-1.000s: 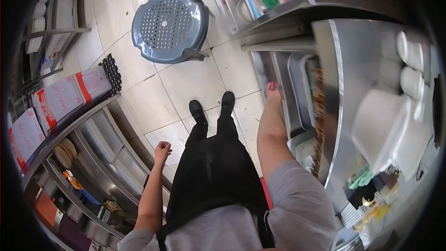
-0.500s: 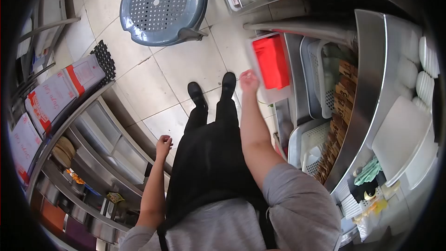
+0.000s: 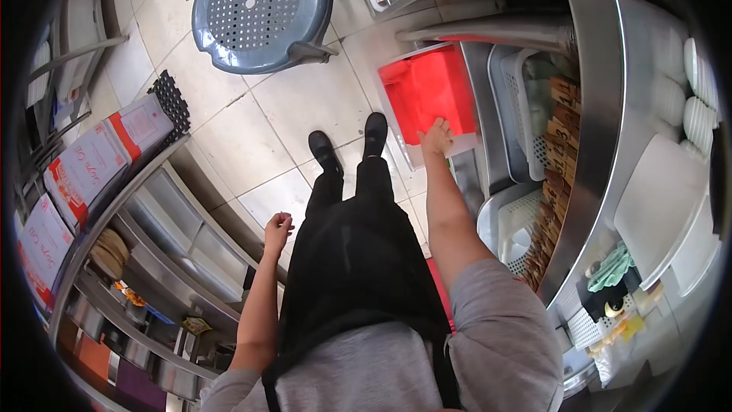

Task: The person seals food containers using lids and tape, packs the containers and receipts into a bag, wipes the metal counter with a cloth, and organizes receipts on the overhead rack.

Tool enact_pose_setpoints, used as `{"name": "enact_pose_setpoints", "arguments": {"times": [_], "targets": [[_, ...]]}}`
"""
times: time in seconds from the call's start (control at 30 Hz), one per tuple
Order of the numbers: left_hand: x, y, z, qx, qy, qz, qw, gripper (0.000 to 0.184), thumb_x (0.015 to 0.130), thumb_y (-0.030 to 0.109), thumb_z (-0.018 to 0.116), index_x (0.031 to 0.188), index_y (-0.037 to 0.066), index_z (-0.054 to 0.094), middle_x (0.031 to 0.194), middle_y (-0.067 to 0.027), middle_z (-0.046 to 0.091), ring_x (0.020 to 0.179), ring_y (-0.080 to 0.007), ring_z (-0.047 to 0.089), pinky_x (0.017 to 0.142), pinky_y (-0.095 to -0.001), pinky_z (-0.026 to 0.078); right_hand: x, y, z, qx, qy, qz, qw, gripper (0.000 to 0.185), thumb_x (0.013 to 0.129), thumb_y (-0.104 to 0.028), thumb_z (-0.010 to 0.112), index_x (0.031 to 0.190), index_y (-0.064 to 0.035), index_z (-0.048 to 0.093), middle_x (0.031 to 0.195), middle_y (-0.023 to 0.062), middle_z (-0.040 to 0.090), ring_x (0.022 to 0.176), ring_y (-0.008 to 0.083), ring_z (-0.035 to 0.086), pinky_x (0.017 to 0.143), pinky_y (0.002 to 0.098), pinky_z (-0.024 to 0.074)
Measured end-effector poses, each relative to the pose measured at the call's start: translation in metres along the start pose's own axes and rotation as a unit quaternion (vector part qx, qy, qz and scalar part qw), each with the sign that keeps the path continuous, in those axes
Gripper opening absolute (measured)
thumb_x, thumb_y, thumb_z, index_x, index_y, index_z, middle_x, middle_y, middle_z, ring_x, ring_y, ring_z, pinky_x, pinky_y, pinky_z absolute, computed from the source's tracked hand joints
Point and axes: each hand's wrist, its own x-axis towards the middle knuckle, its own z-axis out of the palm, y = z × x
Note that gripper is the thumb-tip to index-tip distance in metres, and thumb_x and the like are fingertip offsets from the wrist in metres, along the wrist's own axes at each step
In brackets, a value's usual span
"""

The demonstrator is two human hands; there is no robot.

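We find the drawer (image 3: 462,143) pulled open, the red material (image 3: 427,88) lying inside with none visibly lifted out, the right hand (image 3: 437,138) at its near edge, fingers spread, gripping nothing visible, and the left hand (image 3: 279,230) curled, its closure indeterminable.

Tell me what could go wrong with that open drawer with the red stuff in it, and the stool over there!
A pinch: the right hand is at the near edge of the red stuff, so shutting the open drawer too soon might squash it.

A bump: the drawer sticks out near the shoes, so walking forward could mean knocking into it.

A trip: the grey stool stands ahead on the floor, so someone not looking might stumble.
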Motion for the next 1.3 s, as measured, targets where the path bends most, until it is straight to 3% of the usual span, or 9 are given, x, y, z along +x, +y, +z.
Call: {"name": "enact_pose_setpoints", "arguments": {"times": [0.4, 0.6, 0.7, 0.83, 0.87, 0.93, 1.03, 1.13, 1.3], "targets": [[-0.011, 0.003, -0.001, 0.005, 0.003, 0.003, 1.0, 0.02, 0.082, 0.018, 0.055, 0.094, 0.002, 0.057, 0.082, -0.0053, 0.06, 0.069, -0.0138, 0.061, 0.056, -0.0243, 0.047, 0.013, 0.045, -0.006, 0.155, -0.004, -0.017, 0.988, 0.011, 0.072, -0.014, 0.058, 0.083, -0.0111, 0.061, 0.085, 0.0141, 0.059, 0.079, 0.0323, 0.059, 0.067, 0.0424, 0.0484], [-0.051, 0.073, 0.036, 0.11, -0.009, 0.214, 0.971, 0.019, 0.08, 0.014, 0.058, 0.093, 0.0, 0.059, 0.081, -0.0076, 0.062, 0.071, -0.0165, 0.061, 0.059, -0.0251, 0.047, -0.011, 0.037, -0.04, 0.285, 0.068, -0.014, 0.956, 0.006, 0.072, -0.011, 0.06, 0.075, -0.0062, 0.056, 0.08, 0.0113, 0.056, 0.074, 0.03, 0.055, 0.064, 0.0412, 0.0441], [-0.097, 0.132, 0.056, 0.199, -0.014, 0.337, 0.92, 0.039, 0.071, 0.013, 0.066, 0.106, 0.002, 0.053, 0.106, -0.0118, 0.055, 0.098, -0.0258, 0.053, 0.082, -0.0343, 0.042, -0.052, 0.011, -0.077, 0.409, 0.017, -0.028, 0.912, 0.01, 0.073, -0.011, 0.059, 0.074, -0.004, 0.052, 0.076, 0.0111, 0.056, 0.073, 0.0286, 0.054, 0.063, 0.0395, 0.0414], [-0.161, 0.198, 0.069, 0.413, -0.004, 0.543, 0.731, 0.052, 0.063, 0.014, 0.069, 0.11, 0.006, 0.05, 0.116, -0.0108, 0.05, 0.11, -0.0293, 0.044, 0.102, -0.0507, 0.019, -0.147, -0.018, -0.145, 0.503, -0.377, -0.276, 0.727, 0.011, 0.077, -0.006, 0.059, 0.078, -0.0033, 0.049, 0.072, 0.0045, 0.053, 0.071, 0.0116, 0.05, 0.064, 0.0266, 0.0416], [-0.166, 0.203, 0.066, 0.414, -0.004, 0.557, 0.72, 0.052, 0.063, 0.014, 0.069, 0.11, 0.006, 0.05, 0.116, -0.0108, 0.05, 0.11, -0.0293, 0.044, 0.102, -0.0507, 0.019, -0.162, -0.018, -0.179, 0.657, -0.428, -0.222, 0.58, 0.011, 0.078, -0.008, 0.059, 0.08, -0.0032, 0.05, 0.077, 0.0023, 0.054, 0.076, 0.0104, 0.052, 0.067, 0.0246, 0.0414], [-0.171, 0.212, 0.058, 0.465, -0.109, 0.523, 0.706, 0.036, 0.063, 0.011, 0.068, 0.097, 0.005, 0.057, 0.096, -0.0089, 0.059, 0.1, -0.0253, 0.051, 0.102, -0.0489, 0.019, -0.152, 0.01, -0.243, 0.508, -0.424, -0.32, 0.677, 0.015, 0.08, -0.012, 0.059, 0.089, -0.0032, 0.051, 0.087, 0.0025, 0.056, 0.083, 0.0106, 0.053, 0.073, 0.0235, 0.0419], [-0.224, 0.261, 0.057, 0.36, -0.134, 0.533, 0.754, 0.019, 0.068, 0.009, 0.063, 0.086, 0.004, 0.058, 0.076, -0.014, 0.059, 0.081, -0.0309, 0.056, 0.083, -0.0422, 0.039, -0.165, 0.049, -0.31, 0.805, -0.42, -0.177, 0.38, 0.046, 0.076, -0.023, 0.064, 0.115, -0.0082, 0.044, 0.11, 0.0026, 0.051, 0.102, 0.0134, 0.048, 0.09, 0.0268, 0.0358], [-0.298, 0.332, 0.045, 0.379, -0.175, 0.528, 0.74, 0.015, 0.074, 0.013, 0.061, 0.084, 0.002, 0.057, 0.068, -0.02, 0.057, 0.067, -0.0379, 0.055, 0.059, -0.0396, 0.043, -0.195, 0.071, -0.369, 0.849, -0.371, -0.196, 0.32, 0.062, 0.073, -0.026, 0.067, 0.124, -0.0092, 0.038, 0.119, 0.003, 0.047, 0.108, 0.0162, 0.045, 0.092, 0.0292, 0.034], [-0.409, 0.415, 0.023, 0.375, -0.256, 0.561, 0.692, 0.021, 0.078, 0.014, 0.061, 0.088, -0.004, 0.059, 0.068, -0.0101, 0.062, 0.064, -0.0091, 0.056, 0.061, -0.0264, 0.046, -0.24, 0.076, -0.422, 0.711, -0.241, -0.309, 0.584, 0.055, 0.07, -0.026, 0.07, 0.117, -0.0049, 0.048, 0.113, 0.0051, 0.053, 0.103, 0.0172, 0.05, 0.088, 0.0298, 0.0383]]}}
